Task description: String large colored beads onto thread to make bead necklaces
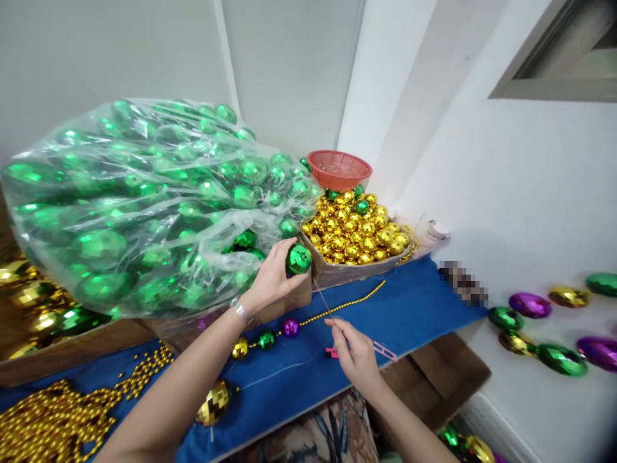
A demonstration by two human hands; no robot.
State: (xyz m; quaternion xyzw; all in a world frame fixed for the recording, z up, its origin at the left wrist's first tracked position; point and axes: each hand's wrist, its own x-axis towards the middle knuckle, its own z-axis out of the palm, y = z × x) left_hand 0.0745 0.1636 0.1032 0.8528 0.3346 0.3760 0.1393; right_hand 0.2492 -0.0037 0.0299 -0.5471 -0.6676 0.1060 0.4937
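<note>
My left hand [274, 278], with a metal watch [240, 309] at the wrist, is closed on a shiny green ball [299, 258] in front of the big bag. Lower and to the right, my right hand [354, 357] pinches a thin needle [322, 297] that points up toward the ball. The needle and the ball are apart. A pink cutter [384, 350] lies by my right hand, partly hidden under it. Below the hands lies a strand with a purple ball [290, 327], a small green ball [266, 339] and a gold ball [240, 348]. A white string [279, 371] runs near a larger gold ball [213, 403].
A clear plastic bag of green balls [144, 199] fills the left. A carton of gold balls [354, 235] stands behind, with a red basket [340, 170] on top. Gold bead chains [58, 418] heap at lower left. An open cardboard box [438, 379] sits below the blue tabletop [409, 302].
</note>
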